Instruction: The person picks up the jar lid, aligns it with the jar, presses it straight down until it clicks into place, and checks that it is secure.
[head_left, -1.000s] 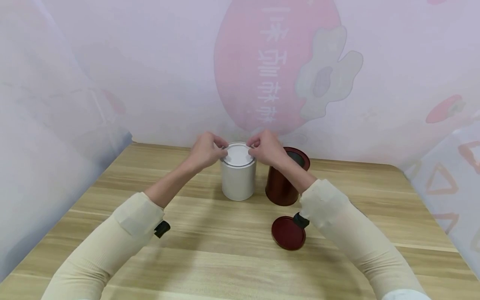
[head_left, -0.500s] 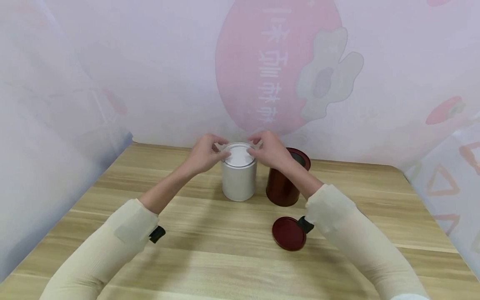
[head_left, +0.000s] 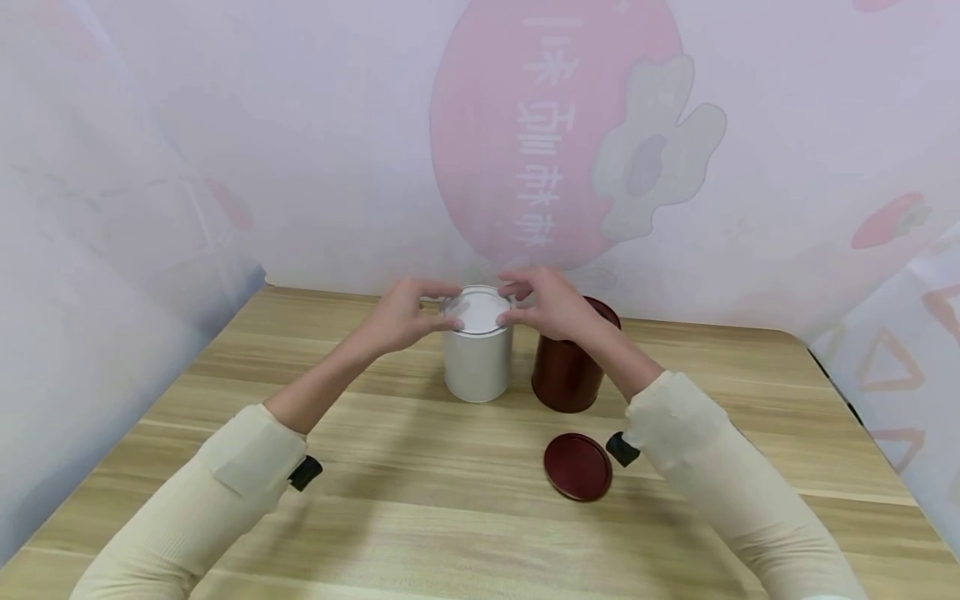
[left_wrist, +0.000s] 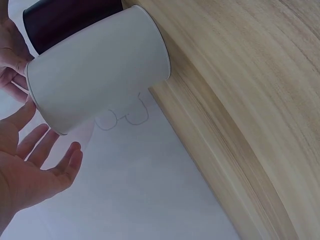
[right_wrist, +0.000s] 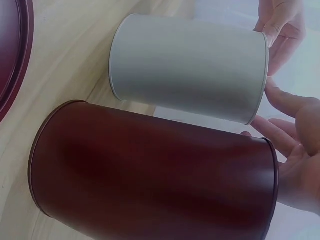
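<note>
Both hands, the left hand (head_left: 401, 315) and right hand (head_left: 545, 303), are hovering with relaxed, spread fingers beside the white tin's (head_left: 477, 357) lid (head_left: 477, 309). The tin is looking light, rigid and smooth; gripping the lid's rim likely works best.

1. The head camera looks forward and down from above me, standing well back from the white can (head_left: 477, 354), which sits mid-frame.
2. The camera on my left wrist sits close to the white can (left_wrist: 97, 67) on its left, so the picture is rolled and the can lies slantwise.
3. The right wrist camera sits close to the right of the white can (right_wrist: 187, 67), beyond the red can (right_wrist: 150, 177), also rolled.
4. All three views share the white can.
</note>
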